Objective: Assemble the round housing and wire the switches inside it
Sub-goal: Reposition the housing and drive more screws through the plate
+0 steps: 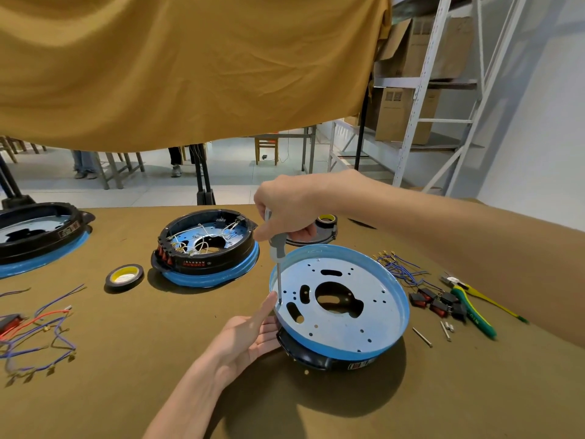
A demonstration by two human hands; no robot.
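A round housing with a blue-rimmed metal plate (354,315) on a black ring lies tilted on the table in front of me. My right hand (288,210) grips a grey-handled screwdriver (277,248) held upright, its tip down in a hole near the plate's left edge. My left hand (250,334) steadies the housing's left rim, index finger straight and touching the rim beside the screwdriver tip. Black and red rocker switches (438,304) lie to the right, with blue wires (399,267) behind them.
A wired housing (205,248) stands at centre back, another housing (38,236) at far left. Tape roll (124,277), loose wires (38,331) at left, green-yellow pliers (471,308) and long screws (422,337) at right. A second tape roll (326,220) sits behind my right hand.
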